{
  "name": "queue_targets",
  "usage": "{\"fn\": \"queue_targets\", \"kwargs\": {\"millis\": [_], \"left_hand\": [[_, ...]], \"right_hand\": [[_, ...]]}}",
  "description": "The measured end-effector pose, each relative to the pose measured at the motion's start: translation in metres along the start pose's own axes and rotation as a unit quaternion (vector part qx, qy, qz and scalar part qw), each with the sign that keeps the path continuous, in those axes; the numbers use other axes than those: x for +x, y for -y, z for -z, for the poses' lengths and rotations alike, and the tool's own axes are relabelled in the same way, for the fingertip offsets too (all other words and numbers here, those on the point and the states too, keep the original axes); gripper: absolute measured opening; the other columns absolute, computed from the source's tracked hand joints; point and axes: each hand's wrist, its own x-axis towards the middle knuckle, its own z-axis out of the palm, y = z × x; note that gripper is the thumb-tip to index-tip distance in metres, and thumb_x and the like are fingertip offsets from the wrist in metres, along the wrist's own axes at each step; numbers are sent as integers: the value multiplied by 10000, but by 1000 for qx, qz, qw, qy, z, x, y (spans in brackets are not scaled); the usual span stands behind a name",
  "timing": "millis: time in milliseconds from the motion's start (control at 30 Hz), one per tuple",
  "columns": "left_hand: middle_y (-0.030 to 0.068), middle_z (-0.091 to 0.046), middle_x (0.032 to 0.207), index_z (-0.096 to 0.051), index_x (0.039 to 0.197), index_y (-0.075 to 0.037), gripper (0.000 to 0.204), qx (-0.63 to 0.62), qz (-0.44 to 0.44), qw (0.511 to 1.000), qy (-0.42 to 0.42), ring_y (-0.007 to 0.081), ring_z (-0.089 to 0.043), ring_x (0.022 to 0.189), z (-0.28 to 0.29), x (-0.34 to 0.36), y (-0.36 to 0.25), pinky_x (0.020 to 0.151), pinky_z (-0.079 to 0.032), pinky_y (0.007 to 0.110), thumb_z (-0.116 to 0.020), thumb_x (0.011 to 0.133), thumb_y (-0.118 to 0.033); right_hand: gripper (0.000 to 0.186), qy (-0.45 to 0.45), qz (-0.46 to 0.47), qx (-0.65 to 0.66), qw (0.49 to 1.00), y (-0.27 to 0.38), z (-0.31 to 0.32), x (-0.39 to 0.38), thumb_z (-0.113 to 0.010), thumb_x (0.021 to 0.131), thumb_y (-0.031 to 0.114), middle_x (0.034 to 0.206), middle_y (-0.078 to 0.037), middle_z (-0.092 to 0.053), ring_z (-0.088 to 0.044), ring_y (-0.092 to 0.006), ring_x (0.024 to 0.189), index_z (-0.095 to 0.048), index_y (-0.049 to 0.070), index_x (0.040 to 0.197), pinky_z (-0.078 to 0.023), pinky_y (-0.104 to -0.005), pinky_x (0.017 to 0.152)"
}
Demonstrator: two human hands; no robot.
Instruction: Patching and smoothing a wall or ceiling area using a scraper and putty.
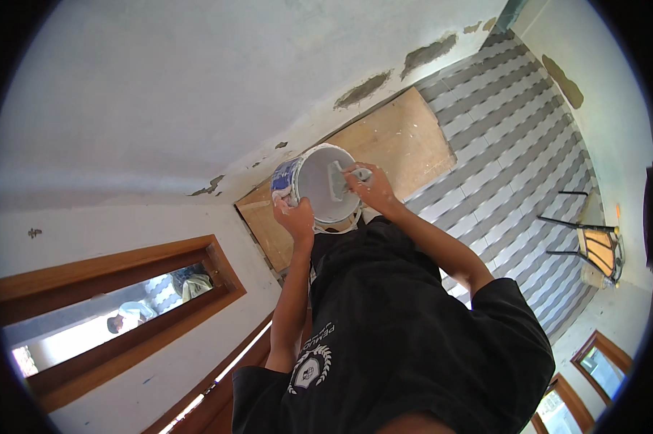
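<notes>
A round plastic bucket [313,182] with a white inside and a blue patch on its outer wall is tilted in front of me. My left hand [294,215], smeared with white, grips the bucket's rim on the left side. In my right hand [370,185] is a putty knife [336,181], its wide blade coated in whitish paste and held inside the bucket's mouth. The fingers of the right hand wrap round its handle. Pale paste coats the bucket's inner wall; how much lies at the bottom I cannot tell.
A plywood board [395,137] lies on the striped tile floor [485,173] along the white wall [167,108], which has bare grey patches. At the right stands a chair [598,246]. A wood-framed opening [229,278] at the left shows a person [133,312] beyond.
</notes>
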Motion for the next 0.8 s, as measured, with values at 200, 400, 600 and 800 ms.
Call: {"fn": "queue_targets", "kwargs": {"millis": [200, 400, 600, 800], "left_hand": [[193, -594, 832, -566, 864, 59, 262, 32, -6, 999, 12, 351, -606, 795, -10, 0, -11, 735, -471, 400, -583, 611, -5], [180, -599, 857, -576, 892, 63, 279, -36, -1, 999, 33, 358, -607, 788, -30, 3, -26, 756, -477, 403, -590, 621, -5], [170, -583, 843, -581, 898, 72, 286, 54, -157, 984, 63, 348, -591, 806, -55, 2, -24, 765, -465, 420, -592, 621, -1], [164, -561, 814, -547, 838, 77, 244, 20, -42, 988, 150, 319, -574, 777, -69, 14, -25, 753, -457, 407, -606, 611, 10]], "right_hand": [[144, -111, 157, -176, 966, -14, -39, 20, -634, 793, 134, 769, -190, -656, -657, -332, 685, -654, 30, 890, -509, -393, 645], [125, -109, 48, -222, 968, -23, -53, 35, -606, 782, 125, 842, -228, -644, -608, -429, 804, -644, 36, 862, -492, -477, 718], [148, -160, 42, -219, 962, -43, -40, 43, -619, 773, 143, 856, -221, -653, -609, -440, 781, -650, 39, 874, -508, -462, 713], [172, -116, -109, 80, 984, -15, 0, 25, -682, 831, 174, 821, -128, -683, -669, -218, 697, -667, 23, 912, -534, -322, 650]]}}
